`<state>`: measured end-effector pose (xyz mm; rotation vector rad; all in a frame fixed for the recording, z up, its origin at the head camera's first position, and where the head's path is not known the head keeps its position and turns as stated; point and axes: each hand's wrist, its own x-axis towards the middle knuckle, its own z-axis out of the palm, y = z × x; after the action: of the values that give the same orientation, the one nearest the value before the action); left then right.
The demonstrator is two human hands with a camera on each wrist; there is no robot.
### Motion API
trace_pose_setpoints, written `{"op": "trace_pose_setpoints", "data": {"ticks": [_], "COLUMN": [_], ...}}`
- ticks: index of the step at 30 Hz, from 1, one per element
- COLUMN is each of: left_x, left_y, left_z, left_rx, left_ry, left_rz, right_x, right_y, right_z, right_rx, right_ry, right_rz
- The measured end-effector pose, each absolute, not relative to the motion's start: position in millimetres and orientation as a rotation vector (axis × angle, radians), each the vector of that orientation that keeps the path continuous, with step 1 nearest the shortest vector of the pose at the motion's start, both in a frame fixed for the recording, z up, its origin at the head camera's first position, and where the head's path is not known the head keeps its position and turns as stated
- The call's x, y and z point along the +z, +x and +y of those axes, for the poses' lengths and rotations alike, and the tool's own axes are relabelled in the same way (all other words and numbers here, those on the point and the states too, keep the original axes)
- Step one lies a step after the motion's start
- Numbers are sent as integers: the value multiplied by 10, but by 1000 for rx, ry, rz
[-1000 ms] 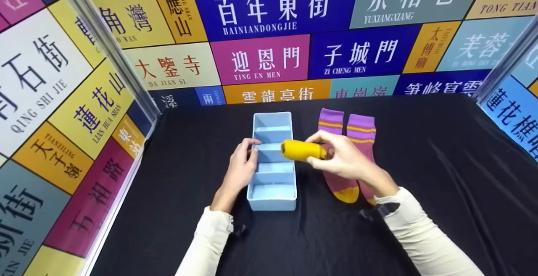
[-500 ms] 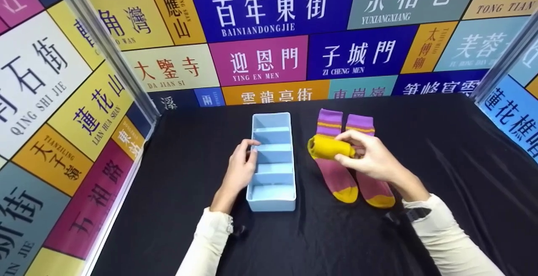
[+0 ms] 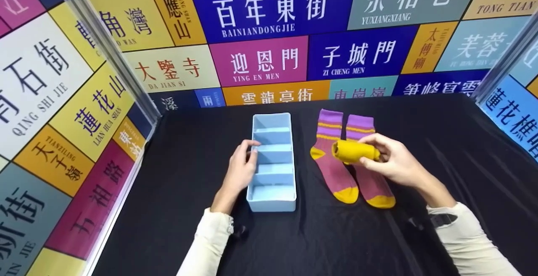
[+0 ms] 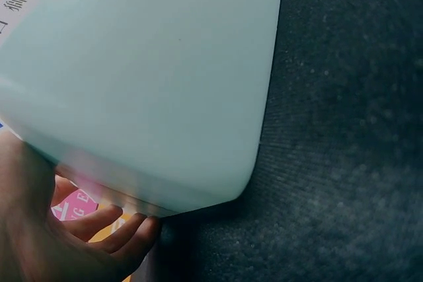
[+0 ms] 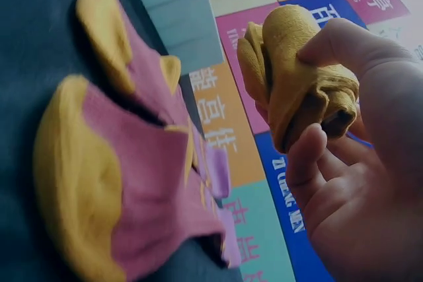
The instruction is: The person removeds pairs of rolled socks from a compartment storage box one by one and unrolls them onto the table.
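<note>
My right hand pinches a rolled-up yellow sock bundle between thumb and fingers, above two flat socks. In the right wrist view the yellow roll shows its folded layers and an open end. The pair, a left sock and a right sock, is pink with purple striped cuffs and yellow toes. A light blue divided storage box stands left of them. My left hand grips its left rim. In the left wrist view, fingers lie against the box's side.
A black cloth covers the table. Walls of colourful panels with large characters rise behind and at both sides, with clear corner posts. The box has several compartments in a row.
My right hand has carried the yellow roll rightward, from the box's right edge to over the socks. My left hand and the box have stayed in place.
</note>
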<state>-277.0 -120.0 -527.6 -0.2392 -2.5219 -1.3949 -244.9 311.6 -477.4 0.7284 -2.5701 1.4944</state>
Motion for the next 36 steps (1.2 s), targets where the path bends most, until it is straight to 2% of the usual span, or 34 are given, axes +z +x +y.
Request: {"op": "trace_pose_setpoints", "data": {"ticks": [26, 36], "left_x": [-5260, -5247], "left_y": [-2750, -2741], "left_z": [-1213, -1207], "left_rx": [-1365, -1341], "left_ry": [-281, -287], "left_rz": [-2532, -2550], "right_x": [-5144, -5294], "right_y": [-2350, -2343], "right_z": [3922, 4078], "right_rx": [1446, 1362], "right_ry": [556, 500], "right_rz": [-2634, -2639]}}
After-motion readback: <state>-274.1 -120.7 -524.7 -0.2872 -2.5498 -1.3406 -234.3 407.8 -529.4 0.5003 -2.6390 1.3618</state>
